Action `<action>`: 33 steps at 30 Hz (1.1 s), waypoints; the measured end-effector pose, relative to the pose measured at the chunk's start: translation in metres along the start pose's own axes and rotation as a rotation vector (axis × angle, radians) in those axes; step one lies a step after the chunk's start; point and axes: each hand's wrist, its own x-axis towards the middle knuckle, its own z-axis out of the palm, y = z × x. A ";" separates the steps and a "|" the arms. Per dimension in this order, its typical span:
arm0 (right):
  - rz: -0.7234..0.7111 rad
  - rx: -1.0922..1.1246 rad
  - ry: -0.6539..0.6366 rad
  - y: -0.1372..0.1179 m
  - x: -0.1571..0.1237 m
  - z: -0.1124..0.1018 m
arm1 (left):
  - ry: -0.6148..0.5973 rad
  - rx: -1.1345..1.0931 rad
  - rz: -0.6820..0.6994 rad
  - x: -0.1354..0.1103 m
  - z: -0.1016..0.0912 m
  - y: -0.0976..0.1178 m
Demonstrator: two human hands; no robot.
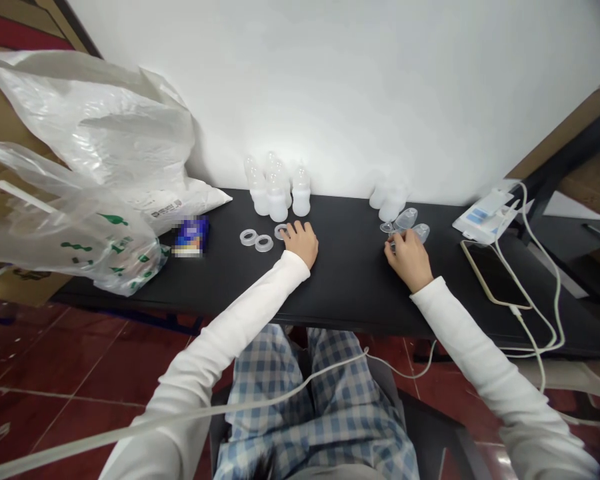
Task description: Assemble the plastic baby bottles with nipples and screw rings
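Observation:
On the black table, my left hand (303, 243) has its curled fingers at a translucent bottle ring (281, 231), partly covering it. Two more bottle rings (249, 237) lie to the left of that hand. Behind them stand several small white baby bottles (279, 200) with clear domed tops. My right hand (409, 259) is over a few clear plastic pieces, its fingertips closed on a small see-through piece that I cannot make out. Clear oval caps (406, 218) lie just beyond its fingers. Further back are white bottles (393, 202) without domes, close to the wall.
A large white plastic bag (100, 113) and a clear bag with green print (120, 247) fill the left end, beside a blurred blue pack (192, 235). At right lie a phone (495, 273), a white box (485, 215) and white cables (555, 293). One cable crosses my lap.

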 end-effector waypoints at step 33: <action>-0.016 1.014 0.127 -0.076 0.063 0.035 | -0.343 -1.664 -0.372 0.065 0.015 0.006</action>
